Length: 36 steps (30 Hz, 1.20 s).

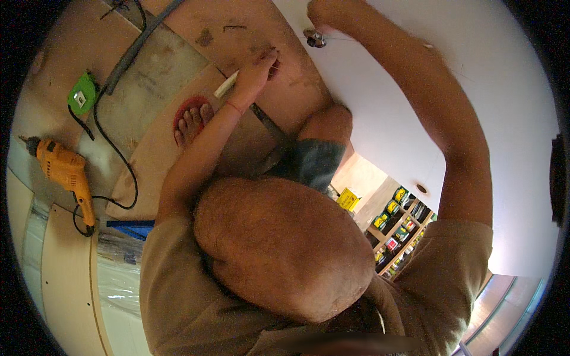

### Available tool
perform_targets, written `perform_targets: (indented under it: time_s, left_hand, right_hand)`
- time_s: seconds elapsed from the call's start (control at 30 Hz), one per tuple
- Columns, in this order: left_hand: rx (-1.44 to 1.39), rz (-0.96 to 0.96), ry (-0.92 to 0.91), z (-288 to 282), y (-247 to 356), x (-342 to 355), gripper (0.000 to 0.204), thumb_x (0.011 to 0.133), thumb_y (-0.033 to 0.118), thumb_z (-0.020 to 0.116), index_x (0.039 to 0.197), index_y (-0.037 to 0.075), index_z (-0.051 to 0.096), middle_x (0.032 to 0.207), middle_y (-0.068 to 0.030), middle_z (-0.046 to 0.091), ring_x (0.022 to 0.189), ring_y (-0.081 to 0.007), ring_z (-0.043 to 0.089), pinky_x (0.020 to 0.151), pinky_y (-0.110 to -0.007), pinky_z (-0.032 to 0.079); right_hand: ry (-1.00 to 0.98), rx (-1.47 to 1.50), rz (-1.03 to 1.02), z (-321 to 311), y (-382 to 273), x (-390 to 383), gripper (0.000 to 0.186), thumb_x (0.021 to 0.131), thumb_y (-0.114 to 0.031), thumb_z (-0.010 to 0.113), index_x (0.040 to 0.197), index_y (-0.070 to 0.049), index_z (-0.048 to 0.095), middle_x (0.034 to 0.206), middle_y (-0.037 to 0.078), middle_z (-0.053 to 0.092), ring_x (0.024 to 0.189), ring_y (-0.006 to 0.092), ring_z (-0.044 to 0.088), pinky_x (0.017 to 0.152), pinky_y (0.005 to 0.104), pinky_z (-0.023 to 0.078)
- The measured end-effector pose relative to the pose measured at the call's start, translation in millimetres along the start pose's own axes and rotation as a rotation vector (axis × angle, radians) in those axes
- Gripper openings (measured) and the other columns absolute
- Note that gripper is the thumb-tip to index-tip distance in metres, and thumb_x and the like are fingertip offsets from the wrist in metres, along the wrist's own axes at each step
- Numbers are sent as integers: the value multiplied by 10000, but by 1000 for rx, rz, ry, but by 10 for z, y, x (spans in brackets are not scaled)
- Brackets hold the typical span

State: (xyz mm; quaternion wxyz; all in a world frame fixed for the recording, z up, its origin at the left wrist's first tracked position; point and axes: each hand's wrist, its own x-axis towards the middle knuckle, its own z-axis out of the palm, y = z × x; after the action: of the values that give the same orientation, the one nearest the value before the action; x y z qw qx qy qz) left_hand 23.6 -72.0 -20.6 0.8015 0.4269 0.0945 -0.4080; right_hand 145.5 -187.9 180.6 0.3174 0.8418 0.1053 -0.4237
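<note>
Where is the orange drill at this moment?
In the head view, the orange drill lies on the floor at the far left, below the green tape measure, with its black cord looping beside it. Neither hand touches it.

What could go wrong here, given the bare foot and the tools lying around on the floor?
The bare foot on the red sandal sits close to the left hand working at the wooden board, so a slip might hurt the toes. The black cord of the orange drill loops nearby and could trip someone.

White cylindrical stick (226,85): tilted, lying against the brown board (178,24). Round metal fitting (314,38): mounted on the white panel (380,107).
</note>
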Motion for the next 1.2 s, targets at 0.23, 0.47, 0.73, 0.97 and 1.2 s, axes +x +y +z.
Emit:
perform_targets:
  time_s: [0.23, 0.47, 0.73, 0.97, 1.2]
  left_hand:
    - [-16, -47, 38, -95, -1, -38, 262, 1005, 274, 582, 1030, 20, 641, 826, -23, 653, 697, -115, 592, 620, -266, 487]
    - [94, 85, 91, -130, 176, -2, 291, 1008, 277, 572, 940, 2, 642, 796, -38, 643, 696, -121, 595, 620, -273, 493]
    - [238, 263, -34, 189, 56, 408, 281, 1016, 267, 554, 949, 7, 637, 802, -39, 644, 694, -125, 595, 638, -280, 495]
    - [586, 524, 54, 407, -94, 558, 356, 978, 358, 595, 1014, 10, 664, 871, -102, 693, 788, -201, 657, 717, -340, 523]
    - [763, 257, -66, 595, -76, 752, 612, 915, 572, 600, 987, -33, 666, 899, -235, 692, 887, -401, 671, 801, -436, 529]
  right_hand:
    - [258, 74, 142, 469, -112, -486, 158, 856, -147, 605, 840, -71, 743, 830, 158, 717, 787, 337, 716, 672, 454, 568]
    - [264, 324, 358, 1083, -155, -761, 184, 960, -210, 547, 913, -48, 622, 794, 176, 687, 746, 387, 687, 638, 500, 536]
    - [343, 929, 754, 2431, -927, -644, 195, 1000, -208, 481, 957, -31, 549, 882, 243, 629, 828, 455, 618, 697, 550, 477]
    - [972, 963, 804, 3155, -1533, 269, 221, 966, -169, 477, 1013, 45, 506, 981, 270, 547, 964, 496, 506, 875, 547, 407]
    - [811, 1248, 743, 3118, -1461, 233, 210, 988, -173, 485, 991, 37, 489, 978, 319, 582, 932, 551, 528, 799, 599, 417]
